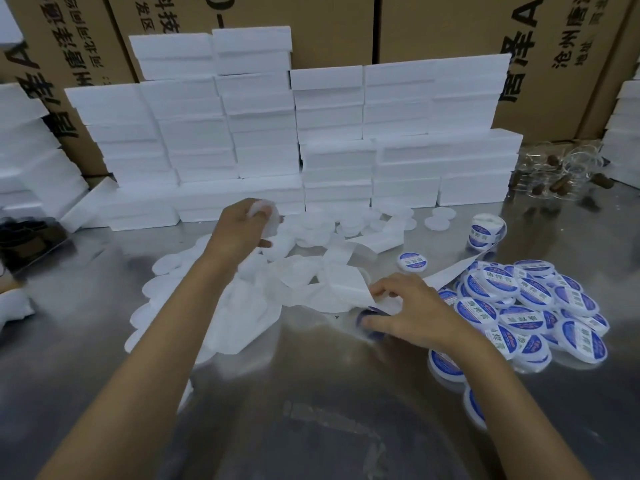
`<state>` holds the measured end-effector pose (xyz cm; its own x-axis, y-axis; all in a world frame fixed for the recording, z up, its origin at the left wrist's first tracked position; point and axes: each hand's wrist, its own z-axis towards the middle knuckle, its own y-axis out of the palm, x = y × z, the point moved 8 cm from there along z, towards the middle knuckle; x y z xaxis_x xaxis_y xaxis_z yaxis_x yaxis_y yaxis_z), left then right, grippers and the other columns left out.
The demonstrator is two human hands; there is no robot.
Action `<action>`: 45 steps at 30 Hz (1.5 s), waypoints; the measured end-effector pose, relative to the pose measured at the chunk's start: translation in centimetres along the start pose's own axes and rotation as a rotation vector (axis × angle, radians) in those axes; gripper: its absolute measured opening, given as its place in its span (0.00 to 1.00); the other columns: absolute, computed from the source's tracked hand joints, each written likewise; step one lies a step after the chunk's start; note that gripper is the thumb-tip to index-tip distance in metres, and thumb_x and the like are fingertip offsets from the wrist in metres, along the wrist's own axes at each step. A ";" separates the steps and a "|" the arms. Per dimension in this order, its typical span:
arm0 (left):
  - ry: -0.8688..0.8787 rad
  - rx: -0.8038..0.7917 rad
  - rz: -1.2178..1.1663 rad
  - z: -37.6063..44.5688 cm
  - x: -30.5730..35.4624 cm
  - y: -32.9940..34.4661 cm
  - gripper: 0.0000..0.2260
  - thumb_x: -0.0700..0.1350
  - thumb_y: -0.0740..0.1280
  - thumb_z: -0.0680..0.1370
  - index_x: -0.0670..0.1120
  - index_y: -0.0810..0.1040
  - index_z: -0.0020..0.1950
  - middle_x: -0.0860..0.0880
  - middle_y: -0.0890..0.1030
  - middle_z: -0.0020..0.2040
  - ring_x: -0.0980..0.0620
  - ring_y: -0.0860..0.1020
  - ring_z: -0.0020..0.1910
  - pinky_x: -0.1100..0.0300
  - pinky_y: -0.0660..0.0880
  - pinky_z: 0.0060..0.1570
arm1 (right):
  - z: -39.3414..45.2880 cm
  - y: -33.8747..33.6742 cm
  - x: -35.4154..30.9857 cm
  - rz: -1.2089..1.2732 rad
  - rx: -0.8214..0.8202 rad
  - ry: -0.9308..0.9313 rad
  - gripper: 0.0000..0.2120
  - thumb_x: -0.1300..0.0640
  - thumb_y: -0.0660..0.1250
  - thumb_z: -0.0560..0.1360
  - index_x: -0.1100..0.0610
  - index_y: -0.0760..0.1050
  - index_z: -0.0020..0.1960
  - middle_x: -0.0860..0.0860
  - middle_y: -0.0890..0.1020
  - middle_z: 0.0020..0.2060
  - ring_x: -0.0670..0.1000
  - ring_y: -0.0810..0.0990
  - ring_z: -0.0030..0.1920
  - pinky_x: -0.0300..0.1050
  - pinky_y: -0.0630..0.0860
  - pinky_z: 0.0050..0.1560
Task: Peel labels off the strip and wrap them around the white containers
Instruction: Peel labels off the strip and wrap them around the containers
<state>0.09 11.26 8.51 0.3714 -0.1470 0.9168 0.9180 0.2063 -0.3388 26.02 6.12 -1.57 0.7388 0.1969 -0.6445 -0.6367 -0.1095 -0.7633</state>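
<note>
A plain white container [266,216] is gripped in the left hand [239,226], whose fingers are curled round it above the far side of the loose heap of unlabelled containers [349,223] lying before the foam stacks. It is round, low and bare of any print, and it appears light and rigid. Nearer the body, the label strip [446,273] is pinned and worked by the right hand [405,310]: its thumb and fingers are bent over the curled end of the strip, and a blue label [372,311] seems to be pinched or held down at the fingertips, though whether it is already free of the backing cannot be told. The strip is seen to run back toward a roll of labels [486,228] standing farther off on the right. The step in hand is judged to be the fetching of a fresh container while a label is being lifted. Next, the container must be brought to the label, and the label laid squarely across the lid and pressed down the sides without creases. Spent white backing paper [242,317] is heaped between the arms on the steel table [311,393], and finished containers [530,306] with blue labels are piled just beside the right hand. White foam boxes [329,133] are stacked behind, before cardboard cartons [433,26].
</note>
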 end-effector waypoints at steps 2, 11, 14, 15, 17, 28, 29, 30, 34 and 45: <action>0.015 -0.090 -0.186 -2.9 1.4 1.5 0.12 0.41 0.57 0.86 0.46 0.74 0.67 0.40 0.84 0.53 0.42 0.84 0.49 0.52 0.83 0.45 | 0.0 -0.3 0.0 -0.016 0.063 0.006 0.08 0.49 0.72 0.73 0.39 0.74 0.48 0.41 0.77 0.53 0.48 0.74 0.56 0.47 0.71 0.60; 0.203 -0.182 -0.086 -8.8 0.4 8.7 0.20 0.38 0.67 0.79 0.62 0.72 0.62 0.64 0.78 0.57 0.65 0.79 0.56 0.70 0.77 0.46 | -0.6 -0.5 -2.1 0.342 0.014 -0.043 0.05 0.57 0.70 0.75 0.48 0.83 0.45 0.45 0.85 0.41 0.46 0.84 0.43 0.44 0.79 0.47; 0.151 -0.201 -0.156 -8.4 -1.1 9.5 0.22 0.37 0.67 0.79 0.61 0.71 0.64 0.59 0.75 0.64 0.61 0.79 0.61 0.61 0.81 0.52 | -0.9 -0.3 -3.2 0.411 -0.001 -0.100 0.10 0.60 0.69 0.74 0.44 0.82 0.44 0.43 0.85 0.41 0.42 0.82 0.43 0.33 0.76 0.42; 0.133 -0.201 -0.186 -8.3 -1.6 9.6 0.22 0.37 0.68 0.79 0.61 0.71 0.65 0.59 0.77 0.62 0.60 0.79 0.60 0.62 0.81 0.52 | -1.0 -0.4 -3.5 0.433 0.008 -0.120 0.10 0.60 0.68 0.73 0.45 0.82 0.44 0.43 0.85 0.40 0.41 0.82 0.42 0.32 0.76 0.42; 0.102 -0.198 -0.245 -8.3 -2.5 9.4 0.22 0.37 0.69 0.78 0.60 0.72 0.64 0.62 0.81 0.55 0.59 0.81 0.57 0.61 0.81 0.51 | -1.0 -0.5 -4.0 0.454 0.045 -0.160 0.09 0.60 0.68 0.71 0.46 0.81 0.42 0.44 0.84 0.39 0.41 0.81 0.41 0.32 0.75 0.43; -0.087 -0.131 -0.464 -7.8 -5.4 9.0 0.23 0.34 0.72 0.75 0.53 0.74 0.65 0.51 0.80 0.61 0.52 0.81 0.58 0.61 0.80 0.49 | -1.9 -0.7 -6.6 0.236 0.284 -0.348 0.18 0.67 0.67 0.73 0.45 0.78 0.54 0.39 0.79 0.51 0.43 0.78 0.55 0.37 0.75 0.55; -0.079 -0.120 -0.458 -7.8 -5.4 8.9 0.23 0.35 0.73 0.74 0.53 0.74 0.65 0.51 0.80 0.61 0.53 0.80 0.59 0.62 0.80 0.49 | -2.0 -0.6 -6.8 0.218 0.287 -0.362 0.17 0.68 0.67 0.73 0.47 0.79 0.53 0.39 0.78 0.52 0.43 0.78 0.55 0.38 0.75 0.57; -0.076 -0.111 -0.455 -7.8 -5.4 8.8 0.23 0.35 0.73 0.74 0.53 0.74 0.64 0.51 0.79 0.61 0.54 0.80 0.58 0.63 0.79 0.48 | -2.0 -0.5 -7.0 0.210 0.287 -0.368 0.16 0.68 0.67 0.73 0.48 0.80 0.52 0.40 0.78 0.51 0.43 0.78 0.55 0.38 0.75 0.56; -0.051 -0.068 -0.391 -7.7 -5.5 8.5 0.24 0.35 0.74 0.73 0.55 0.74 0.63 0.63 0.79 0.51 0.68 0.79 0.49 0.70 0.77 0.44 | -2.0 -0.6 -7.4 0.213 0.319 -0.360 0.11 0.68 0.69 0.72 0.52 0.80 0.45 0.42 0.72 0.48 0.39 0.74 0.55 0.29 0.69 0.52; 0.048 0.045 -0.206 -7.4 -5.7 8.4 0.25 0.37 0.74 0.74 0.59 0.70 0.62 0.68 0.74 0.54 0.71 0.75 0.53 0.81 0.70 0.43 | -2.5 -2.2 -7.7 0.463 0.321 -0.345 0.09 0.69 0.69 0.73 0.55 0.76 0.44 0.47 0.79 0.42 0.49 0.77 0.48 0.43 0.74 0.56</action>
<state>6.72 6.71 -1.13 0.1835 -0.2360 0.9543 0.9685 0.2099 -0.1343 22.29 2.46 5.00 0.2936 0.5063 -0.8108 -0.9453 0.0279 -0.3249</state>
